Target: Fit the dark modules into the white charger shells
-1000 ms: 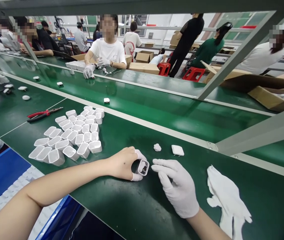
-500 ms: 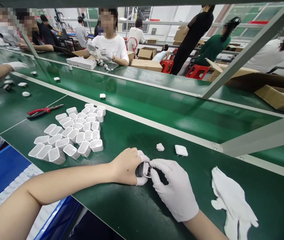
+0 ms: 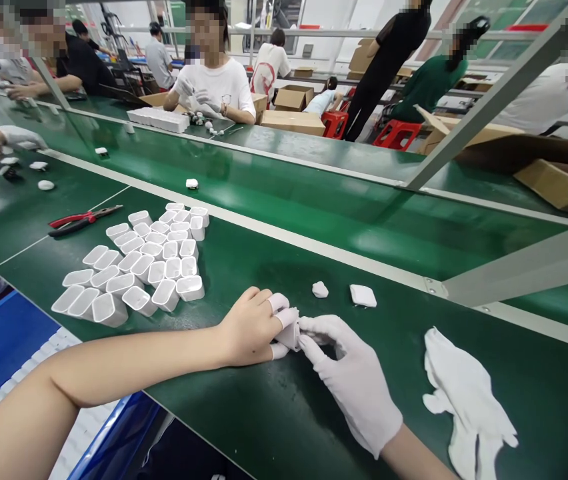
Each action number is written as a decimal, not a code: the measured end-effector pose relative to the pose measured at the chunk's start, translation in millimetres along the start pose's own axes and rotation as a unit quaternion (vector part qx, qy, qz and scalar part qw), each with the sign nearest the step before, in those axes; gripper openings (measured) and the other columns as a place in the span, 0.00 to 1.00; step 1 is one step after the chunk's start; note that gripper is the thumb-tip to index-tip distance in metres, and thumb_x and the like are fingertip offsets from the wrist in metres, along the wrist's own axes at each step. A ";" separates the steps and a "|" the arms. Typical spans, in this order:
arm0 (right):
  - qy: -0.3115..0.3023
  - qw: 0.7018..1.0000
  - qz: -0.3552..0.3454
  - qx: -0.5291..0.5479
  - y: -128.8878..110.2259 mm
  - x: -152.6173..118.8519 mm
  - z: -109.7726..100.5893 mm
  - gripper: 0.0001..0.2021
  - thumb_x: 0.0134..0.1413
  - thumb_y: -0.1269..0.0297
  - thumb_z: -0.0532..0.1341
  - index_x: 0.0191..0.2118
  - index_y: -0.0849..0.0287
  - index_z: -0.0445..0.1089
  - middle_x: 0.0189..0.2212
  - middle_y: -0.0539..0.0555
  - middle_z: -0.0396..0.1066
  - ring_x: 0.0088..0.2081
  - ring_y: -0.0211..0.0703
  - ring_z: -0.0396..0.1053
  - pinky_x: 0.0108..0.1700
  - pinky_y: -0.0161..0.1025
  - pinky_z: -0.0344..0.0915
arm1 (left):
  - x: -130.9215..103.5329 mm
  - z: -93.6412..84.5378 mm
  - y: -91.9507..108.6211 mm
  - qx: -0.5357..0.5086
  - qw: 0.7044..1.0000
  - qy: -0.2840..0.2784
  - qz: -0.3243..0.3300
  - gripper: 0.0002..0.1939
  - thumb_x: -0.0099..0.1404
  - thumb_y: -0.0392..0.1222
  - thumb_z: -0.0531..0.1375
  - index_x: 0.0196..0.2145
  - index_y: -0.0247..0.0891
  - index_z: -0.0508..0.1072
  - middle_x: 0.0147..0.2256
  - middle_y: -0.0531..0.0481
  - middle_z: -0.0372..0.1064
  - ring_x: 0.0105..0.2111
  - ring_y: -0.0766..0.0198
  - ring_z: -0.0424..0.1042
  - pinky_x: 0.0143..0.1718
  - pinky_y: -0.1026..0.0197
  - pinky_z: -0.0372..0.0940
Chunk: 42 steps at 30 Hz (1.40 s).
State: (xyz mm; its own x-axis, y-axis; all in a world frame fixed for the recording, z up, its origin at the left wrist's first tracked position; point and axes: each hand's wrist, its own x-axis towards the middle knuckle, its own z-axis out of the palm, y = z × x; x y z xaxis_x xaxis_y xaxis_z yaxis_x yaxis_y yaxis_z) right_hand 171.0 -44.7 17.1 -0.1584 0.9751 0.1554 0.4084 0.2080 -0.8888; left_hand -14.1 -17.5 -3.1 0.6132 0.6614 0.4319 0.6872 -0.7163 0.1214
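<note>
The left hand (image 3: 251, 328) grips the white cup (image 3: 289, 333) at lower centre; the gloved right hand (image 3: 351, 380) pinches its rim. Open green tabletop (image 3: 244, 413) extends below the cup. The white cups (image 3: 139, 263) stand left, near the tabletop's pale edge strip (image 3: 284, 233).

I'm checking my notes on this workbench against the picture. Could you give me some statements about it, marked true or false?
1. The left hand holds a white cup. True.
2. The left hand wears a full glove. False: it has only finger covers, while the right hand is gloved.
3. The loose glove lies to the right of both hands. True.
4. The pliers lie inside a cup. False: they lie on the green bench, beside the clustered cups.
</note>
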 end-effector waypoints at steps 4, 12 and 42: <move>0.005 0.999 0.050 0.005 -2.2 -0.1 1.0 0.03 0.52 0.63 0.64 0.32 0.55 0.73 0.29 0.51 0.73 0.29 0.42 0.71 0.32 0.38 0.69 | -2.0 -0.2 3.7 0.031 0.999 0.015 0.015 0.17 0.62 0.43 0.57 0.48 0.37 0.69 0.41 0.45 0.71 0.34 0.57 0.66 0.35 0.54 0.53; 0.073 0.995 0.061 -0.005 -2.2 -7.4 8.1 0.05 0.52 0.61 0.64 0.30 0.56 0.73 0.24 0.51 0.73 0.25 0.41 0.69 0.27 0.38 0.69 | -3.0 -0.5 9.0 0.099 0.994 0.030 0.038 0.15 0.65 0.40 0.56 0.48 0.35 0.69 0.40 0.44 0.72 0.33 0.57 0.65 0.34 0.53 0.52; 0.012 0.909 -0.364 -0.201 16.5 11.5 -14.7 0.06 0.55 0.70 0.59 0.37 0.54 0.72 0.35 0.53 0.73 0.35 0.44 0.72 0.37 0.43 0.69 | 4.9 -2.7 3.0 -0.264 0.961 -0.052 -0.065 0.22 0.49 0.42 0.63 0.44 0.41 0.72 0.40 0.48 0.72 0.38 0.56 0.72 0.42 0.55 0.64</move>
State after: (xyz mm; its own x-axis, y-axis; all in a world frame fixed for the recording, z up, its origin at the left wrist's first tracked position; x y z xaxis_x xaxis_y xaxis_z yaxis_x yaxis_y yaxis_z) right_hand 189.1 -28.9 10.5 -0.5013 0.5682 0.6526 0.5000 0.8058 -0.3174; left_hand -10.1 -17.0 1.8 0.5895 0.7524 0.2940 0.4845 -0.6206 0.6166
